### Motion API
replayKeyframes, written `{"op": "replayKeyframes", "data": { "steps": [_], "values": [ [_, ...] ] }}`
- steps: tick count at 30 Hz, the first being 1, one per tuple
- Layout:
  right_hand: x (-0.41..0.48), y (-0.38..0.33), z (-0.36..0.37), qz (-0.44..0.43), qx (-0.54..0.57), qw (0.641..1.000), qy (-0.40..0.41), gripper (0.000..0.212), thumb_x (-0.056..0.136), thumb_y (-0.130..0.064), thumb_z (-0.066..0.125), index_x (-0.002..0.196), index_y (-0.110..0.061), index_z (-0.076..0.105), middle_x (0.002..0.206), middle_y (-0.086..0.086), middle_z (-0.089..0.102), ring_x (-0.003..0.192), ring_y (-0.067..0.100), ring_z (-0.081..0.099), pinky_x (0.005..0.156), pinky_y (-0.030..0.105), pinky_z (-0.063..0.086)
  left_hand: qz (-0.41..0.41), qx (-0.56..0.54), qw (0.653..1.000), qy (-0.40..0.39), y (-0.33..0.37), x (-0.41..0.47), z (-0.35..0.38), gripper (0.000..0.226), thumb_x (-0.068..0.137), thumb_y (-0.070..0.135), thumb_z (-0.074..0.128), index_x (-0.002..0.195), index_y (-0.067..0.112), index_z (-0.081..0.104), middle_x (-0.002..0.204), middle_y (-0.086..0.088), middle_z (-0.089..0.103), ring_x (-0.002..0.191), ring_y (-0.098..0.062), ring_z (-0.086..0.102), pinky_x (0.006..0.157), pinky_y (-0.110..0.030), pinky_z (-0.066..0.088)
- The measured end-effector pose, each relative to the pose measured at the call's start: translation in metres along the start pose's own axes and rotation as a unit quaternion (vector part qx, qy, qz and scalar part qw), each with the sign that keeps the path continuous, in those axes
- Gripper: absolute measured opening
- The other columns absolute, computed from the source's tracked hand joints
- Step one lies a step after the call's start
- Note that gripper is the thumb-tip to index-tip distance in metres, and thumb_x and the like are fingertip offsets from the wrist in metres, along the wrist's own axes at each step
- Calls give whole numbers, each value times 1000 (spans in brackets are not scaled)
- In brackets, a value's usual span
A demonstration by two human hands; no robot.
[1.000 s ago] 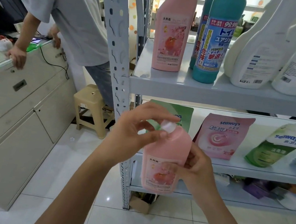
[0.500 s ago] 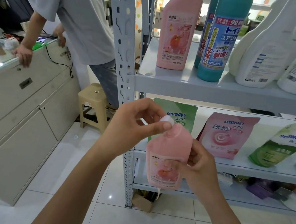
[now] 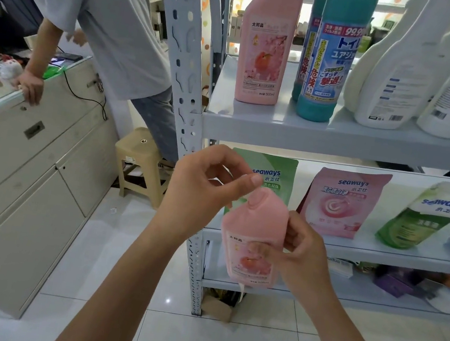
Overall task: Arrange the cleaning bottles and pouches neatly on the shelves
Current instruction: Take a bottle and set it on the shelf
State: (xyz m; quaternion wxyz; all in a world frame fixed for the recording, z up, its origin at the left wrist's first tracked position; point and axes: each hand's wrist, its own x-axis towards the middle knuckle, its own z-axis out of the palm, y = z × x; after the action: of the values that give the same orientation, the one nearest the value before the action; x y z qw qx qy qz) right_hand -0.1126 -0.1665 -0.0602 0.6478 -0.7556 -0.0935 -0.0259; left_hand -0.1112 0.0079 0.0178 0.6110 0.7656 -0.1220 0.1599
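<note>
Two smooth pink plastic bottles: the shelved bottle (image 3: 262,55) stands at 12 o'clock on the top shelf (image 3: 340,141) beside two teal bottles (image 3: 332,69), and the held bottle (image 3: 253,228) is at centre, before the rack. The left hand (image 3: 199,193) has its fingers pinched on the bottle's top, while the right hand (image 3: 302,260) has its fingers clamped round the body. Four soft pouches (image 3: 338,203) lean at 3 o'clock.

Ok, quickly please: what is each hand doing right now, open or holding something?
Left hand: pinches the top of the pink bottle.
Right hand: holds the same bottle by its body.
</note>
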Motion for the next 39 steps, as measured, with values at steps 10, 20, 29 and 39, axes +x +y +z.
{"op": "replayKeyframes", "data": {
  "steps": [10,20,29,39],
  "values": [
    [-3,6,10,-9,-66,997,37,43,59,-2,86,77,-29,57,81,-6,67,75,3,63,60,18,52,3,106,994,18,-3,-3,5,15,86,25,70,91,17,58,75,3,64,49,-19,62,50,-40,55],
    [-1,15,4,23,-60,995,82,44,55,1,87,86,-14,59,80,0,67,76,15,63,66,39,54,-19,73,987,-144,-6,3,-8,32,78,1,75,98,25,69,88,10,62,71,-11,66,71,-24,58],
    [0,19,-2,36,-43,993,105,42,55,1,87,75,-19,56,71,-3,64,66,9,58,55,27,50,-52,-16,997,-48,-7,7,-8,16,77,15,77,89,21,69,76,11,66,63,-6,60,61,-22,53],
    [3,29,-8,74,106,986,107,48,54,18,77,89,-13,66,70,-5,72,62,8,66,52,20,51,-63,-51,992,-96,-15,8,-1,32,71,3,80,92,27,74,84,7,72,77,-12,67,78,-30,58]
  ]
}}
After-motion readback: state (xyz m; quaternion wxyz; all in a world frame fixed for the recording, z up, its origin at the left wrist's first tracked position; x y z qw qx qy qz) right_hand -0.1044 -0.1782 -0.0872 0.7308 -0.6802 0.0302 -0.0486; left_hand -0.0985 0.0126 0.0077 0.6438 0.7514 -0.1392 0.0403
